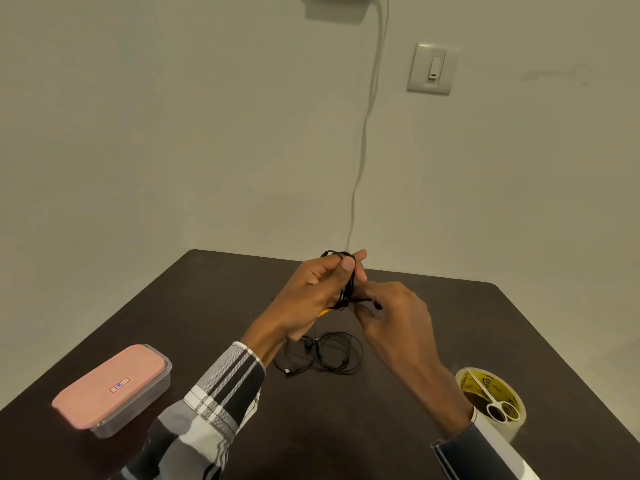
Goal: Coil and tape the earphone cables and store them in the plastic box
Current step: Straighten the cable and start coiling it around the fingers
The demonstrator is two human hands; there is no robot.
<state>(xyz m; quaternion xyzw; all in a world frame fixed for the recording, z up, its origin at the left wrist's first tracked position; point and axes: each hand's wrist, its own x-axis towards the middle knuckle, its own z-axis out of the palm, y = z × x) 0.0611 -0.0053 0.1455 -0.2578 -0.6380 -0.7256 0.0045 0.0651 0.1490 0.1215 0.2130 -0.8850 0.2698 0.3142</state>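
1. The left hand [313, 292] is raised above the middle of the dark table [214, 306], fingers spread upright with a black earphone cable [348, 282] wound in loops around them; the thumb presses against the loops near the top.
2. The right hand [391, 313] sits at 3 o'clock of the left hand, touching it, with thumb and fingertips pinching a strand of that same cable low on the coil.
3. A short yellow piece shows under the left palm at about 6 o'clock of the coil; what it is cannot be told.
4. A second earphone cable [325, 353] lies loose on the table at 6 o'clock of the hands, in rough rings, its plug end pointing toward 7 o'clock.
5. The plastic box [114, 389] rests at 8 o'clock of the hands, well apart from them, near the table's left edge; its pink lid is on and bears a small label.
6. A roll of tape [498, 403] stands at 4 o'clock, beside the right wrist, with small white-handled scissors [491, 398] lying across its top.
7. On the wall beyond, a white cord [363, 140] hangs toward 12 o'clock, and a light switch [431, 68] sits at 1 o'clock.
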